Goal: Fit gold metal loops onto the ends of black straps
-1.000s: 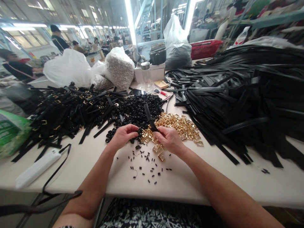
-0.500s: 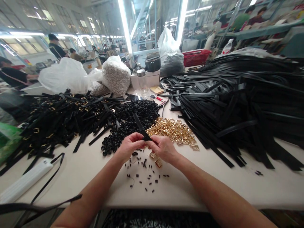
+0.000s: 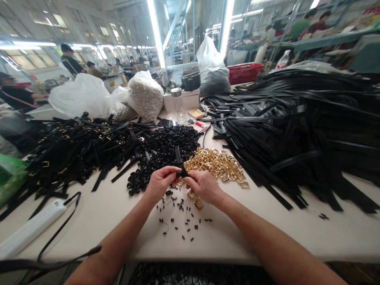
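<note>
A short black strap (image 3: 178,156) points up and away from between my hands. My right hand (image 3: 204,185) is closed on its near end. At the strap's left side my left hand (image 3: 162,181) pinches a small black piece (image 3: 178,174), perhaps a loop; its exact shape is too small to tell. Behind my hands lies a heap of black loops (image 3: 166,146), with a pile of gold buckles (image 3: 219,162) to its right. A few gold buckles (image 3: 198,204) lie just below my right hand. Small black bits (image 3: 187,223) are scattered on the table nearer to me.
Straps with gold buckles (image 3: 74,146) are heaped at left, long black straps (image 3: 282,130) at right. Behind stand filled plastic bags (image 3: 145,95), a jar (image 3: 177,99) and a red basket (image 3: 245,73). A white power strip (image 3: 32,227) lies front left. People work beyond.
The strap has turned more upright. My left hand has shifted slightly left from the strap, and a small black piece now shows at its fingertips.
</note>
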Motion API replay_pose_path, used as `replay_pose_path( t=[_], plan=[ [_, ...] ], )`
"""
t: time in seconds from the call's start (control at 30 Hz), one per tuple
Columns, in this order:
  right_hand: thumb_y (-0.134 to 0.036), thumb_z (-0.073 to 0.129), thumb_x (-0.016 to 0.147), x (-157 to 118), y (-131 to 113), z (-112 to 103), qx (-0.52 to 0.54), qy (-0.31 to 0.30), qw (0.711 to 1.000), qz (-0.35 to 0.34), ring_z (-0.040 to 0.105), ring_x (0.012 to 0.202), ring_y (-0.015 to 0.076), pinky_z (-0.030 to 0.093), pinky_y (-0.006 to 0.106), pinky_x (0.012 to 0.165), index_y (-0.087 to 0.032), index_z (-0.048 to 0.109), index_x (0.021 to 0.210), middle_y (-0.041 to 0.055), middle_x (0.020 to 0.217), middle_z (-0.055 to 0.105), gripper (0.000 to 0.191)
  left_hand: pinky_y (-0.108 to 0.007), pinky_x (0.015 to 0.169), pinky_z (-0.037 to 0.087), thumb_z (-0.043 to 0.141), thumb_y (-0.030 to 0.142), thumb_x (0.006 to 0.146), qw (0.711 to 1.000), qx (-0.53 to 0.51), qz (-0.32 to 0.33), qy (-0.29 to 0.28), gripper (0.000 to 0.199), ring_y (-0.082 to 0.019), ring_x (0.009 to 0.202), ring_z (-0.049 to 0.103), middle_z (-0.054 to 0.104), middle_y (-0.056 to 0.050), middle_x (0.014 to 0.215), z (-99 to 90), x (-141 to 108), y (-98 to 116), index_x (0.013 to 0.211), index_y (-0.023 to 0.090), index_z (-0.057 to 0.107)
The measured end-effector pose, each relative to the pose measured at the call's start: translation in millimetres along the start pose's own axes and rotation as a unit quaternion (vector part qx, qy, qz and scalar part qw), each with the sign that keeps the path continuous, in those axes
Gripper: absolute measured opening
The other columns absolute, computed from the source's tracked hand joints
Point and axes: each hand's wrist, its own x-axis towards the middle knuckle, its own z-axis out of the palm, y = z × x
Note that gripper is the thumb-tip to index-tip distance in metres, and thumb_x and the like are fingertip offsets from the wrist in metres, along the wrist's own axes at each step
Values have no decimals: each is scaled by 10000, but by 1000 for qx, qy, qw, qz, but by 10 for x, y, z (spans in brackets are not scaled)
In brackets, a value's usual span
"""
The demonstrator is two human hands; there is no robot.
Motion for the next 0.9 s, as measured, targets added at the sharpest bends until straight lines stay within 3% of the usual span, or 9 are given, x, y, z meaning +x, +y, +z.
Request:
replay_pose_path(
  t=[0.23,0.43,0.67,0.8,0.9],
  plan=[
    [-286,522,927,-4,2,-7,59,-43,997,-11,629,521,96,416,188,526,-168,658,803,-8,667,692,219,-201,520,458,772,323,681,998,-59,-35,4,232,-94,543,576,662,6,648,3,21,-23,816,157,681],
    [-264,558,917,9,5,-36,-25,-40,998,-43,593,536,104,362,199,540,-170,643,713,-13,598,666,241,-196,530,454,785,309,661,998,-38,-49,-3,208,-85,541,557,663,-4,645,-11,51,-48,749,141,698],
    [-277,556,912,21,18,-54,-87,-32,995,-34,534,547,108,293,221,534,-175,645,681,0,608,636,267,-244,610,498,752,328,702,996,3,-64,-55,242,-122,617,605,702,-35,735,-58,37,-23,855,142,735],
    [-281,552,906,27,34,-64,-116,-24,992,-35,504,553,113,268,230,534,-175,652,695,7,615,620,256,-254,627,505,783,307,670,997,10,-44,-68,244,-129,637,606,695,-31,746,-50,17,-3,849,150,728],
    [-281,551,902,34,43,-72,-142,-24,989,-31,499,571,123,257,239,541,-173,657,710,20,641,625,244,-263,663,512,782,285,676,995,65,39,-62,180,-149,706,613,675,-39,777,-13,-17,26,806,170,733]
  ],
)
